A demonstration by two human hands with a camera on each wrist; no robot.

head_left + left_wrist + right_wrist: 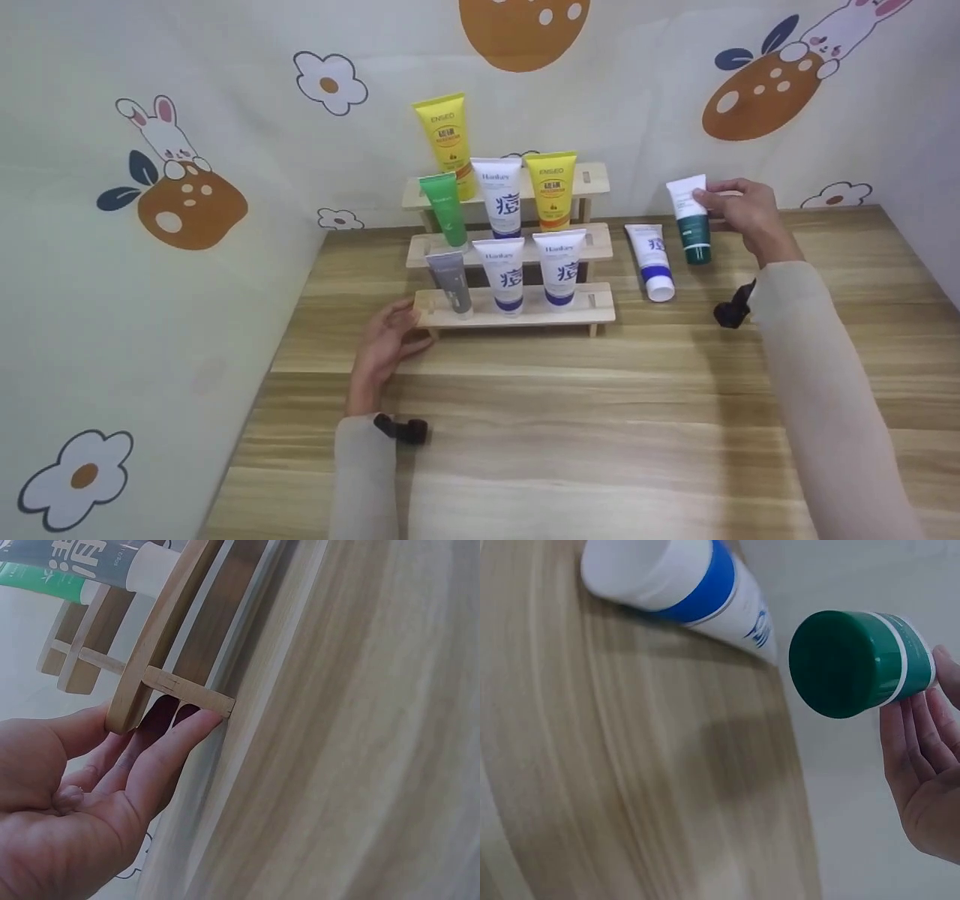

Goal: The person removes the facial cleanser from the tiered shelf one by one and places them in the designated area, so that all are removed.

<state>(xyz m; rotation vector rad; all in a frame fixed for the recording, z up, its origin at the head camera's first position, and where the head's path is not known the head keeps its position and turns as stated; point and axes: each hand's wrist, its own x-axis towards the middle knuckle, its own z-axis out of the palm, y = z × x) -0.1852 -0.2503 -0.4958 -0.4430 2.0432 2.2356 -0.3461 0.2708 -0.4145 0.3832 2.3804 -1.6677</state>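
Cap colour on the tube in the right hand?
Green cap; shows best in the right wrist view.

You have a soft tube (693, 225), white toward its flat end and dark green below, with a thin white ring above its closed round green cap, pinched near that flat end in your right grip (742, 214); it hangs cap down, slightly tilted, clear of the desk (525, 420), though its print looks too small to read surely. Your left grip (386, 341) holds the near left end of the wooden rack (536, 313), pale, three-stepped and round-cornered, which stands upright on its short legs, well left of that tube.
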